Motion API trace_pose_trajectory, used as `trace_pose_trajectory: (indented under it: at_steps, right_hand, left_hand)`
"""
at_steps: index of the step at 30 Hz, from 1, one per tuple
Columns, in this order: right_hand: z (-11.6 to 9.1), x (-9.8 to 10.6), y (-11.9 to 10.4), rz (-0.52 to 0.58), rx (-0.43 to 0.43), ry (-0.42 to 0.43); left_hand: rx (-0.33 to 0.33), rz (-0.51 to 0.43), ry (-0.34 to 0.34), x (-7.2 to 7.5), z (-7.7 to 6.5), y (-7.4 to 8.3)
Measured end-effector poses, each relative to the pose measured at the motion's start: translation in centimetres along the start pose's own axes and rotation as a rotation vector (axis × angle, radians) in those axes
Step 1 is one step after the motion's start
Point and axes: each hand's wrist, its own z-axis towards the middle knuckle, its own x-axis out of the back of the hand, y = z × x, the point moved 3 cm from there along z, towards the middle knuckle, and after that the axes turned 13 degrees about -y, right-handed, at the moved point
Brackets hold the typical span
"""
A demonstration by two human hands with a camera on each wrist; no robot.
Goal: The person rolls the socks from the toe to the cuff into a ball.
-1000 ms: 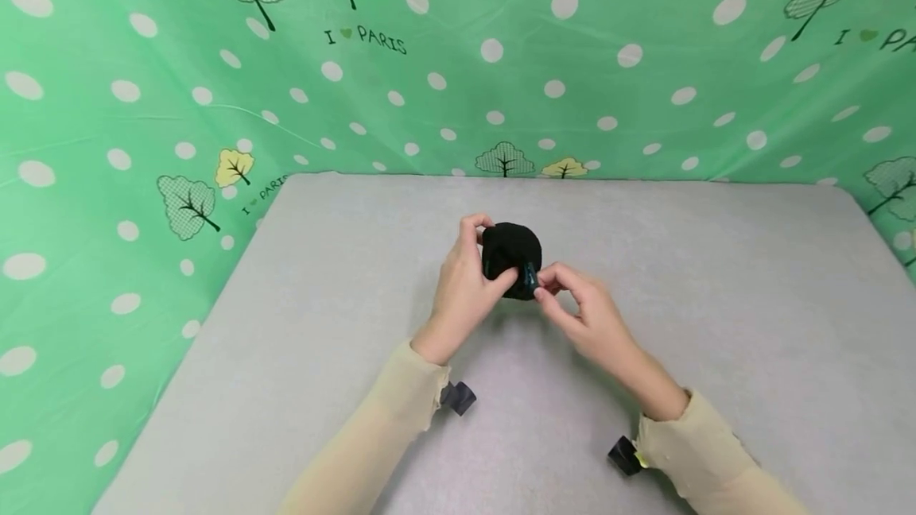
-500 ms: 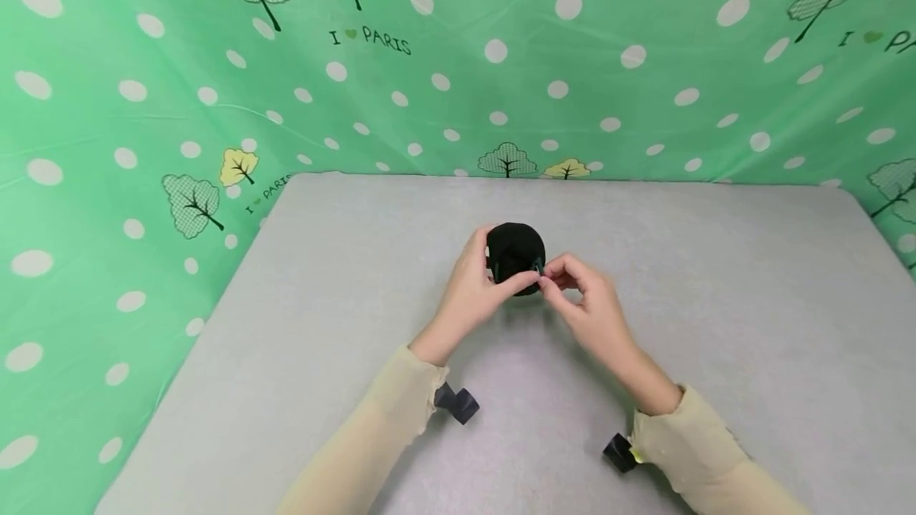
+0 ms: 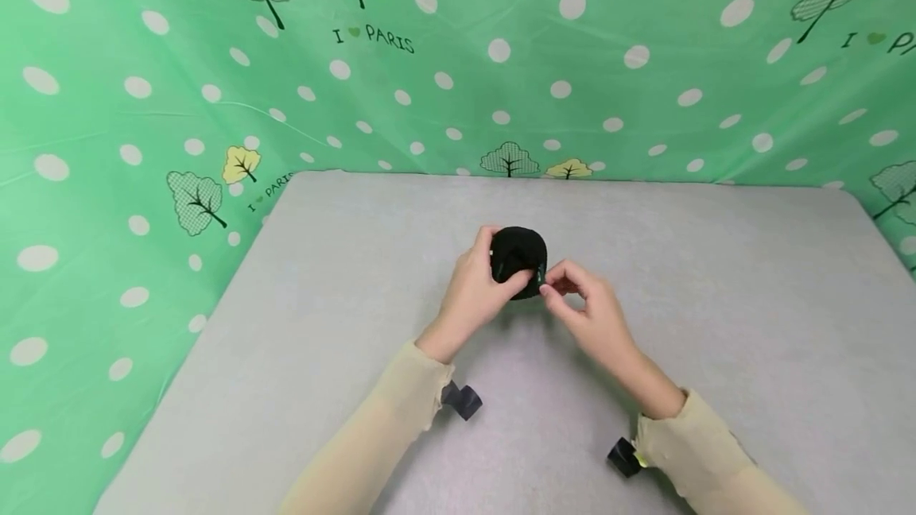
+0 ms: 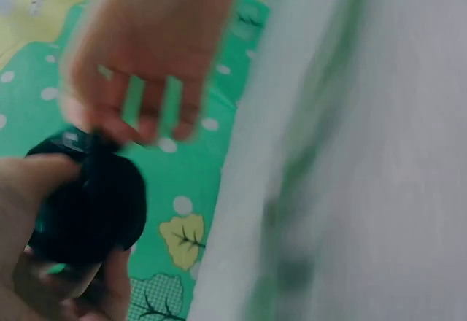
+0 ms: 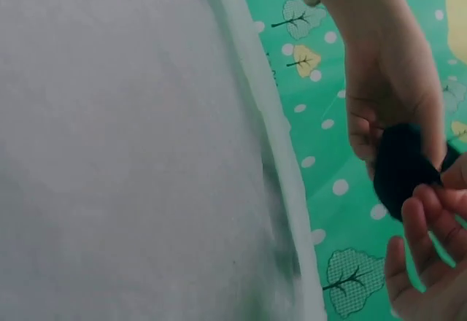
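A black, rounded, soft-looking thing (image 3: 517, 243) is held up over the table, its front hollowed and dark; its exact kind cannot be told. My left hand (image 3: 474, 283) grips it from the left, thumb across the front hollow and fingers behind. At its right edge shows a small strip with blue-green marks (image 3: 541, 273). My right hand (image 3: 592, 315) pinches that edge between thumb and forefinger. In the left wrist view, the black thing (image 4: 102, 211) is blurred, with the right hand's other fingers loosely bent above it. The right wrist view shows both hands meeting at the black thing (image 5: 400, 164).
A grey table (image 3: 343, 276) lies beneath the hands. Green cloth with white dots and printed trees (image 3: 429, 46) hangs behind and to the left. A small black device (image 3: 463, 401) is at the left sleeve, another black device (image 3: 624, 457) at the right.
The black thing and my left hand have shifted slightly right. My left thumb reaches further across the hollow than a second ago. The right hand's pinch stays at the right edge.
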Motion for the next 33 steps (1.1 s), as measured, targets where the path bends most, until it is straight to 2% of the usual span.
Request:
trace_pose_trajectory:
  at_steps: [4,7,11,18,21,23,26,30,33]
  right_hand:
    - [0.0,0.6,0.6,0.049,-0.137,0.025]
    - [0.0,0.9,0.8,0.037,-0.195,0.004]
    - [0.4,1.1,0.7,-0.047,-0.182,-0.027]
    - [0.2,1.1,0.1,-0.147,0.014,-0.033]
    - [-0.1,1.1,-0.1,-0.152,0.068,-0.042]
    - [-0.2,1.1,-0.1,-0.143,0.075,-0.039]
    - [-0.2,1.1,0.0,-0.049,0.015,-0.034]
    - [0.0,1.5,0.4,0.213,-0.109,-0.008]
    - [0.2,1.9,0.6,0.407,-0.155,0.002]
  left_hand:
    - [-0.035,-0.181,-0.143,-0.3,-0.1,0.1]
    - [-0.039,-0.246,-0.172,-0.1,-0.3,0.1]
    - [-0.029,-0.207,-0.115,0.2,-0.4,0.1]
    - [0.006,-0.031,0.035,0.9,-0.4,-0.5]
    - [0.044,0.027,0.074,1.2,-0.3,-1.0]
    - [0.062,0.034,0.075,1.3,-0.3,-1.1]
    - [0.046,0.001,0.037,1.2,-0.4,-1.1]
    - [-0.022,-0.099,-0.070,1.0,-0.7,-0.6]
    - [-0.112,-0.136,-0.151,1.0,-0.9,-0.3]
